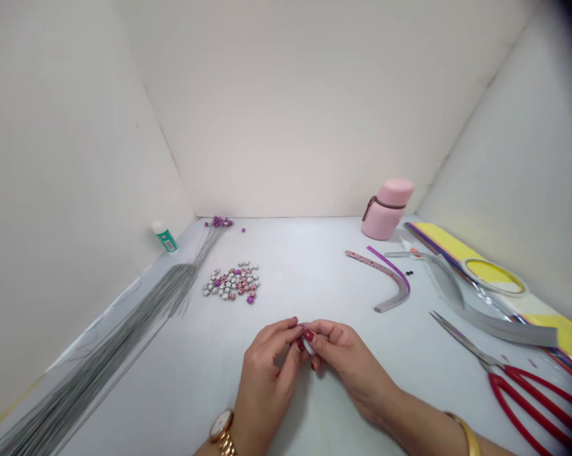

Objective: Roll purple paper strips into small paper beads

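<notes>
Head view: my left hand and right hand meet at the fingertips, pinching a small pale piece between them over the tabletop. Beyond my left hand lies a heap of little stars; to the right of my right hand lie red-handled scissors.

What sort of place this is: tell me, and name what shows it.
Probably a craft worktable: a pile of small star-shaped pieces, a bundle of thin gray stems and red-handled scissors lie on the tabletop.
</notes>
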`<state>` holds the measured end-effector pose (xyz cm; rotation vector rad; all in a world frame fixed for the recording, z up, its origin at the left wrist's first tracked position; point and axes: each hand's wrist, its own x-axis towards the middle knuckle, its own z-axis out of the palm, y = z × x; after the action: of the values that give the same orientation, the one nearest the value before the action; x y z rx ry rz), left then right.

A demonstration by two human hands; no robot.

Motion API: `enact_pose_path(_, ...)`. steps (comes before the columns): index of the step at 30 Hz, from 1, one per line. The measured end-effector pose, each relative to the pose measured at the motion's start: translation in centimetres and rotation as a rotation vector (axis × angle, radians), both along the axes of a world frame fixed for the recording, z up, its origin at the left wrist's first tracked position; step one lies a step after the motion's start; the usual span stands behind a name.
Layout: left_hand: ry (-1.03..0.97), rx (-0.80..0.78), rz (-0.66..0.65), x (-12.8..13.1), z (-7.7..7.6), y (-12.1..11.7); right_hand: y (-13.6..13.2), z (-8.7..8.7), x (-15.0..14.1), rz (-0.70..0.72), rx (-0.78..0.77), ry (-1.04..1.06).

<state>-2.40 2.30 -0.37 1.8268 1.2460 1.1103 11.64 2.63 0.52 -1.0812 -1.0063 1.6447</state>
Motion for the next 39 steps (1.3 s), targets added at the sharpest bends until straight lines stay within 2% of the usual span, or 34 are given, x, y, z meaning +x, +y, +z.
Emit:
enact_pose_path(4,-0.198,-0.191,0.09,0.0,0.0,0.3,-0.1,0.1,0.0,0.026,-0.032,0.034)
enact_pose_path(10,-0.374,-0.429,0.043,0.2,0.1,0.7,-0.2,-0.2,0.0,0.06,0.0,0.013)
enact_pose_path(18,-0.52,-0.575,0.016,0.4,0.8,1.0,-0.3,-0.5,0.0,0.028,0.023,-0.016)
enact_pose_path(23,-0.53,-0.46,0.124,0.4,0.5,0.8,-0.3,-0.7,-0.1,0.048,-0.02,-0.071)
enact_pose_path(28,-0.396,-0.323,0.164,0.2,-0.1,0.4,-0.3,-0.6,-0.1,0.085,-0.114,-0.049)
enact_pose_path(34,-0.096,-0.029,0.13,-0.3,-0.2,-0.1,-0.5,0.0,0.0,0.108,-0.237,0.135)
enact_pose_path(37,0.014,0.116,0.034,-0.6,0.1,0.0,-0.5,0.1,0.1,0.096,-0.244,0.182)
enact_pose_path(39,0.043,0.136,-0.03,-0.7,0.2,0.0,-0.4,0.1,0.1,0.078,-0.234,0.183)
